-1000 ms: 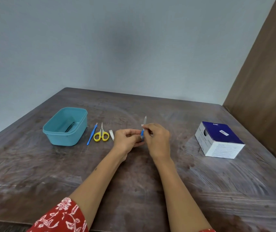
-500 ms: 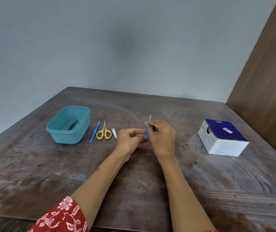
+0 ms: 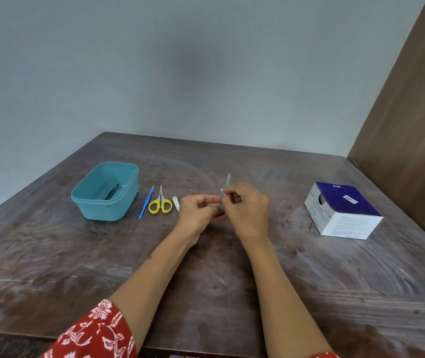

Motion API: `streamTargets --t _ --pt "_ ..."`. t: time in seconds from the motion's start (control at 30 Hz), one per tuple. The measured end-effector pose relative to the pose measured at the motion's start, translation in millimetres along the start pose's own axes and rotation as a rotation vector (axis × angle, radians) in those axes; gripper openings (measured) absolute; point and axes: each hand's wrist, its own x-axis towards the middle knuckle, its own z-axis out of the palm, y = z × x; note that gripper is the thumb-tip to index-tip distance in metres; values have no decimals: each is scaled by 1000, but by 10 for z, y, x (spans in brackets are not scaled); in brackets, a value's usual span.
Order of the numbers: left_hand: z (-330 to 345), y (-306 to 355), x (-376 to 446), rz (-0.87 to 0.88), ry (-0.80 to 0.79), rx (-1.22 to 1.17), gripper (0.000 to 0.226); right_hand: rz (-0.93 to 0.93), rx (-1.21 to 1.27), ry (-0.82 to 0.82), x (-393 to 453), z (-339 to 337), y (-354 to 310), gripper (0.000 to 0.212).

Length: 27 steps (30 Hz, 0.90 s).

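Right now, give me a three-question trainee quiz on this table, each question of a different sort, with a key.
1. Multiple choice: what lies between the blue stick tool and the nail clipper? A) a spoon B) yellow scissors C) a pen
2. True or false: the teal tub has a dark slim tool inside it.
3. Fill in: the left hand and the right hand together hold a ____, its tip pointing away from the person.

Key: 1 B. 2 True. 3 nail file.
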Motion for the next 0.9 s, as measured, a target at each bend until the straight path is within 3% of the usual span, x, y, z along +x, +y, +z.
streamTargets --t 0.13,0.3,0.47,0.6,0.77,0.9 --pt "15 -16 -19 -38 -37 50 19 22 -2 97 36 -35 28 9" --pt "8 -8 -26 -16 -31 38 18 -6 -45 32 -16 -50 9 13" --pt "14 -7 -36 -39 -45 42 18 22 -25 108 37 -29 27 10" --pt "3 -1 -17 -13 -19 18 17 -5 -9 -6 -10 -21 34 14" --pt "19 -5 -39 -51 -46 33 16 12 10 53 36 -21 70 10" --pt "10 10 -36 -22 -18 -33 15 20 3 -32 -23 0 53 13"
